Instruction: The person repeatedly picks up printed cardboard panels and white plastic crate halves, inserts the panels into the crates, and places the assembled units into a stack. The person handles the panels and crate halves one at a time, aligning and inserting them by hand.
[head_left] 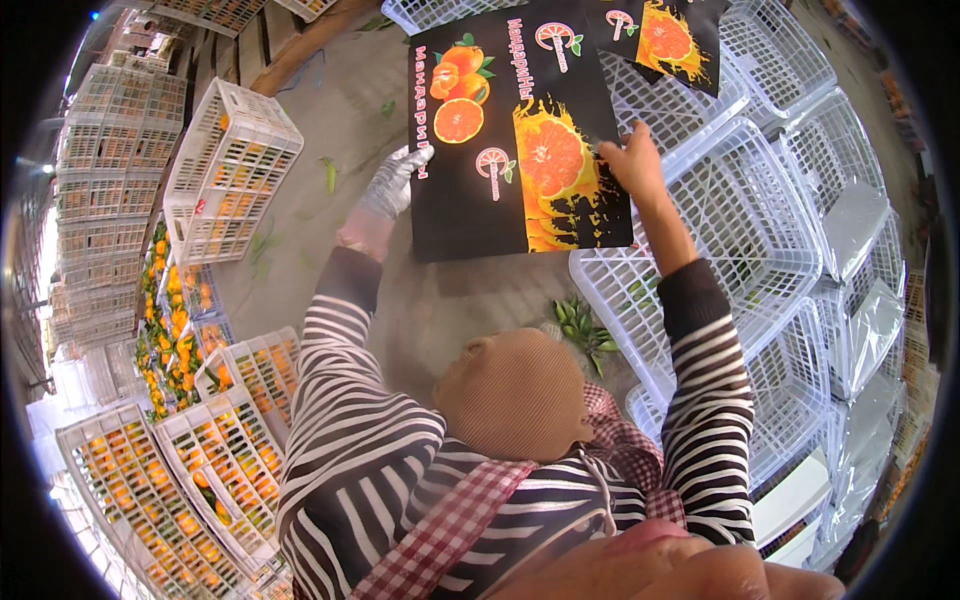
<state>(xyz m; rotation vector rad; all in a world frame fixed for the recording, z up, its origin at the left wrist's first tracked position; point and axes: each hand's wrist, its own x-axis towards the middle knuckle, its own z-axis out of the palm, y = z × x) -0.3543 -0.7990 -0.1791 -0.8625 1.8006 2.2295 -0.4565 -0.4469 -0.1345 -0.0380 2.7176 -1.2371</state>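
Observation:
Between my two hands is a flat black cardboard box [500,150], printed with orange citrus fruit and splashes of juice. My left hand [396,182], in a pale thin glove, grips its left edge. My right hand [637,162], which looks bare, holds the right edge with the thumb on the printed face. The fingers behind the cardboard are hidden. Just beyond the right hand, another black printed cardboard piece [672,45] lies over clear plastic crates [745,215].
White crates [165,490] of orange fruit stand at the lower left, and one [230,165] stands farther up. Loose leafy mandarins [172,325] lie between them. Green leaves [585,335] lie on the grey floor [340,220]. Grey plastic bags [858,230] rest on the right-hand crates.

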